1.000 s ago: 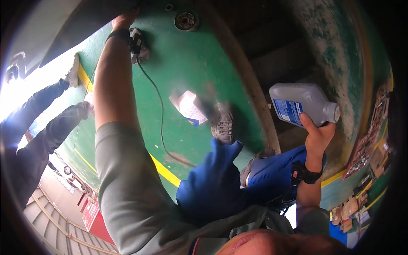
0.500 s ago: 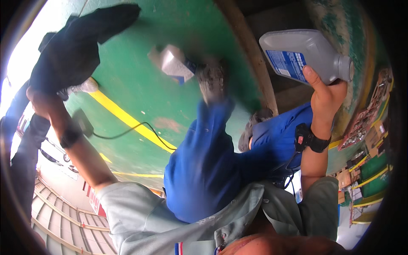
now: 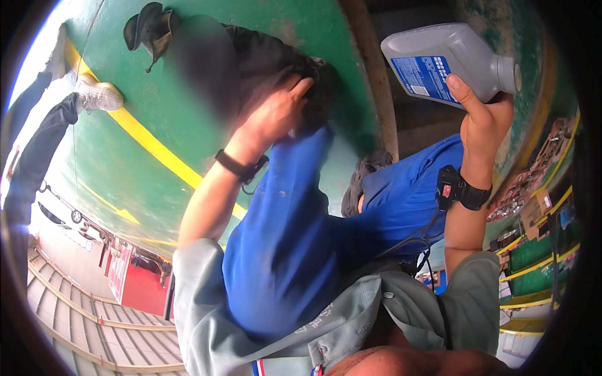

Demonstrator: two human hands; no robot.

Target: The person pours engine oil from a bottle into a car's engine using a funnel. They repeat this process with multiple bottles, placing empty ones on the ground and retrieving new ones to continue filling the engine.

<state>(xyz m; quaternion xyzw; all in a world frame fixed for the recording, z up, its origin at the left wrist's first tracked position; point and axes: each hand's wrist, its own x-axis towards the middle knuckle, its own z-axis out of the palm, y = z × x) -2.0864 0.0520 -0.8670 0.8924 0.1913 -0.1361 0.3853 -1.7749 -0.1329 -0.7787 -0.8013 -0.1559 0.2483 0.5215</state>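
My right hand (image 3: 483, 119) is closed round the neck end of a grey plastic jug (image 3: 461, 44) with a blue label. Thumb over its side, it lies tilted, its round mouth end pointing right; I cannot tell whether it is capped. Lower left, my left hand (image 3: 276, 116) is closed on the near edge of a bundle of black cloth (image 3: 257, 53), just above my left foot. Part of the bundle is blurred, and a brimmed, hollow-looking end with a cord sticks out far left. My left shoe is mostly hidden by the hand and cloth.
Under me is a green floor (image 3: 125, 150) with a yellow stripe (image 3: 160, 153). A brown-edged dark recess (image 3: 414, 131) lies beyond my right foot (image 3: 367, 172). Another person's dark-trousered leg and light shoe (image 3: 100, 97) stand at the left. Shelving with boxes (image 3: 533, 213) is at the right.
My left hand has swung rightward and down from the far left, bringing the black cloth to my left foot. The crumpled white-and-blue box there is now out of sight. The jug barely moved.
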